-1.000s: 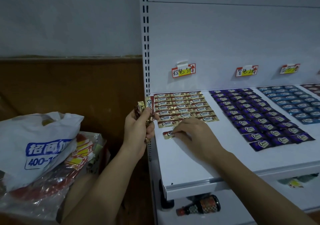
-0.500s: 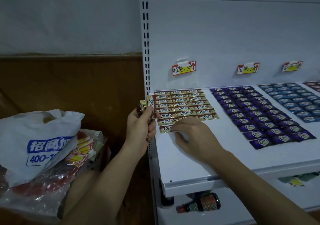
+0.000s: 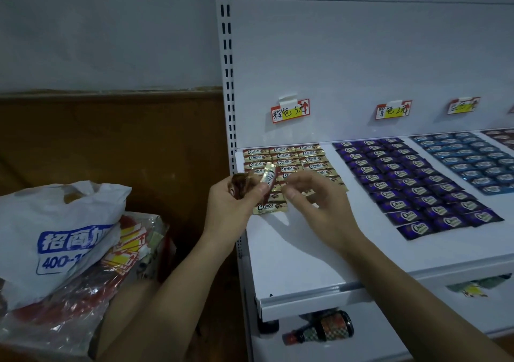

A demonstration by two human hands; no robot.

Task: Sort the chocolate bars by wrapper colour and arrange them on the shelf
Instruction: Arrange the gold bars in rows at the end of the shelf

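My left hand (image 3: 236, 203) grips a small bunch of gold-wrapped chocolate bars (image 3: 267, 178) at the shelf's left edge, one bar sticking up. Just to its right, my right hand (image 3: 314, 203) hovers above the shelf with thumb and fingers curled toward that bar; whether it touches the bar is unclear. On the white shelf (image 3: 319, 256) lies a block of gold bars (image 3: 286, 157), with one gold bar (image 3: 269, 208) at the front of the left column. Purple bars (image 3: 411, 183) fill the middle block and blue bars (image 3: 467, 158) the right one.
Price tags (image 3: 290, 111) are taped on the back panel above each block. A white plastic bag (image 3: 55, 236) sits on packaging at the left. On the lower shelf lies a dark bottle (image 3: 319, 331). Darker bars (image 3: 500, 136) show at the far right.
My right hand slid a gold bar up to the front of the left column, let it go, then lifted toward my left hand. My left hand moved slightly right with its bars.
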